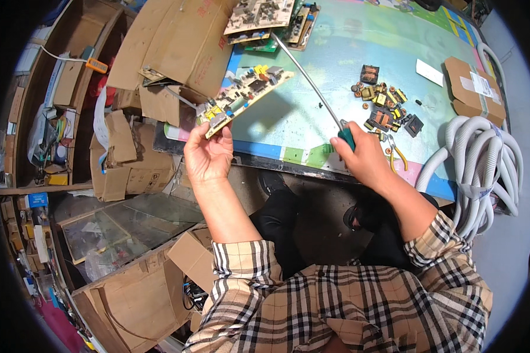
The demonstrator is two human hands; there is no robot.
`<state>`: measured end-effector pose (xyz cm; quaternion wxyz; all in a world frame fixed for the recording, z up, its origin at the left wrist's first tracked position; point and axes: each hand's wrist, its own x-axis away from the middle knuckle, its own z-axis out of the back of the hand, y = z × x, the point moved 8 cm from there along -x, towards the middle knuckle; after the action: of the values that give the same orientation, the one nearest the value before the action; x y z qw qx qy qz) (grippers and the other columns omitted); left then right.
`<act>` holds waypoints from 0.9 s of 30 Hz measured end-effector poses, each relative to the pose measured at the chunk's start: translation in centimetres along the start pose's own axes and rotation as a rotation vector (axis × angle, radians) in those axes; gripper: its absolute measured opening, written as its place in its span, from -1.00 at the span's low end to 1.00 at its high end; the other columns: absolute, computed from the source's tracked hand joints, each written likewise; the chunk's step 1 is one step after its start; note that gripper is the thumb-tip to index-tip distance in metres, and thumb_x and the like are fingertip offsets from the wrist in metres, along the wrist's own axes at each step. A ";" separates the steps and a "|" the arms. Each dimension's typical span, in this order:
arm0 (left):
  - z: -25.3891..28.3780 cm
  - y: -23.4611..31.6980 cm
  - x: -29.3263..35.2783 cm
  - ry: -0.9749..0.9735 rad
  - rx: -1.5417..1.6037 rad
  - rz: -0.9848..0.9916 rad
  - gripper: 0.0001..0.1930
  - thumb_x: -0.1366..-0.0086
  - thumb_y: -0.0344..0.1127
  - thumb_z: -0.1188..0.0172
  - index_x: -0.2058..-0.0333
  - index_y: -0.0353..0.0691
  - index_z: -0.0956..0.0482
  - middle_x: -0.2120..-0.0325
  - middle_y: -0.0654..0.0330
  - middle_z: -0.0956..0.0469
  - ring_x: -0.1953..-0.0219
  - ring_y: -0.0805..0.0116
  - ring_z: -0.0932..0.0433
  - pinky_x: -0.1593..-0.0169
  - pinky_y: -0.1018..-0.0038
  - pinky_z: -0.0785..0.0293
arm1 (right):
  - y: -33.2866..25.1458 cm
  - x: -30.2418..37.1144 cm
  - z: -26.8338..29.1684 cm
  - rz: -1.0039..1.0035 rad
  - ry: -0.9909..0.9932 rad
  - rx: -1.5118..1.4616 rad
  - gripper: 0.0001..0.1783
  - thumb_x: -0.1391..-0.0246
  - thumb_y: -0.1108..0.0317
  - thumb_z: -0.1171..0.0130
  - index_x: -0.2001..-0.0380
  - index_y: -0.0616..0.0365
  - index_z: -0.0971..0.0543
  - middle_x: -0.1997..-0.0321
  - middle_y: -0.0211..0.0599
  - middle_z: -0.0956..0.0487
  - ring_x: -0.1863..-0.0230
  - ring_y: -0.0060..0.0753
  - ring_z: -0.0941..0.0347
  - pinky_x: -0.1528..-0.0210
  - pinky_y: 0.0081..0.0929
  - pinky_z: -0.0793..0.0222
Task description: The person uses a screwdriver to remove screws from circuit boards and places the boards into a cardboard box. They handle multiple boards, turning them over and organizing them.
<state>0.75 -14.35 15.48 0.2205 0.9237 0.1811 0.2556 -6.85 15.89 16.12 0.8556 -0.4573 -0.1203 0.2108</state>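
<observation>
1. Big cardboard box [179,44].
2. Left hand [209,157]: fingers pinched on the near end of a circuit board [247,96], raised over the counter [277,132].
3. Right hand [362,154]: fingers closed around a green-handled screwdriver [347,139].
4. Small parts [383,117] and pliers [401,156], on the counter.
5. Coiled hose [474,153].

We see screwdriver [315,89]: smooth, shiny metal shaft, plastic-looking handle [347,139]. Board [247,97]: rough, bumpy face. Desk [271,126]: smooth, glossy. Box [185,41]: matt cardboard. Hose [473,154]: ribbed plastic. Our shirt [365,297]: matt cloth.
</observation>
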 end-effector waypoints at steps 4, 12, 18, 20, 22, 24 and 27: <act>-1.5 -0.5 0.6 -0.069 -0.146 -0.058 -0.65 -0.14 -0.51 -0.14 0.05 -0.34 -0.44 0.14 0.04 -0.55 0.18 0.21 -0.59 0.26 0.34 -0.64 | 1.4 -4.0 1.7 -0.123 0.109 -0.143 -0.59 -0.08 0.07 -0.20 0.44 0.27 -0.44 0.63 -0.14 -0.50 0.60 -0.22 -0.46 0.49 -0.29 -0.35; -6.1 -2.3 2.3 -0.524 -0.242 -0.037 -0.58 -0.21 -0.54 -0.01 -0.08 -0.37 -0.33 0.03 -0.01 -0.50 0.06 0.18 -0.56 0.13 0.32 -0.62 | 0.3 -7.5 2.0 -0.235 0.036 -1.020 -0.61 -0.16 0.06 -0.16 0.29 0.23 -0.51 0.56 -0.47 -0.46 0.67 -0.69 -0.29 0.66 -0.69 -0.19; -6.9 -1.8 3.0 -0.508 -0.219 -0.098 -0.51 -0.11 -0.56 -0.04 -0.08 -0.39 -0.34 -0.01 -0.03 -0.47 -0.06 0.13 -0.48 -0.09 0.20 -0.49 | -0.8 -6.9 2.4 -0.167 -0.064 -0.982 -0.65 -0.05 0.19 -0.29 0.23 0.23 -0.53 0.50 -0.49 -0.47 0.60 -0.71 -0.32 0.58 -0.69 -0.22; -7.3 -1.5 2.9 -0.545 -0.240 -0.137 -0.52 -0.11 -0.56 -0.05 -0.07 -0.39 -0.35 -0.01 -0.03 -0.47 -0.05 0.14 -0.49 -0.08 0.20 -0.50 | -0.9 -6.8 2.6 -0.159 -0.064 -1.021 -0.65 -0.04 0.23 -0.30 0.20 0.24 -0.52 0.49 -0.51 -0.47 0.59 -0.73 -0.32 0.58 -0.70 -0.23; -7.6 -1.4 2.9 -0.560 -0.254 -0.144 -0.56 -0.10 -0.57 -0.05 -0.02 -0.38 -0.40 0.02 -0.02 -0.49 -0.03 0.14 -0.50 -0.06 0.22 -0.50 | -1.2 -6.4 2.5 -0.158 -0.159 -1.146 -0.65 -0.02 0.29 -0.32 0.18 0.25 -0.50 0.47 -0.54 -0.47 0.58 -0.75 -0.32 0.56 -0.72 -0.25; -7.6 -1.2 2.8 -0.541 -0.250 -0.154 -0.58 -0.09 -0.57 -0.05 0.00 -0.37 -0.42 0.03 -0.01 -0.51 -0.03 0.14 -0.51 -0.06 0.23 -0.51 | -1.7 -6.3 2.4 -0.107 -0.237 -1.280 -0.65 -0.02 0.31 -0.32 0.18 0.26 -0.49 0.47 -0.55 -0.47 0.58 -0.76 -0.32 0.55 -0.72 -0.26; -7.7 -1.3 2.6 -0.503 -0.287 -0.187 -0.60 -0.10 -0.57 -0.05 0.03 -0.37 -0.45 0.05 0.02 -0.53 0.00 0.17 -0.53 -0.06 0.26 -0.50 | -2.1 -6.4 3.4 -0.032 -0.148 -1.154 -0.65 0.01 0.33 -0.34 0.19 0.23 -0.49 0.46 -0.52 -0.48 0.59 -0.75 -0.33 0.54 -0.73 -0.27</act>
<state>-1.69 -9.68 21.79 0.4091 0.8968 0.1672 0.0205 -13.34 14.33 19.72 0.4604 -0.8316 -0.2821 0.1298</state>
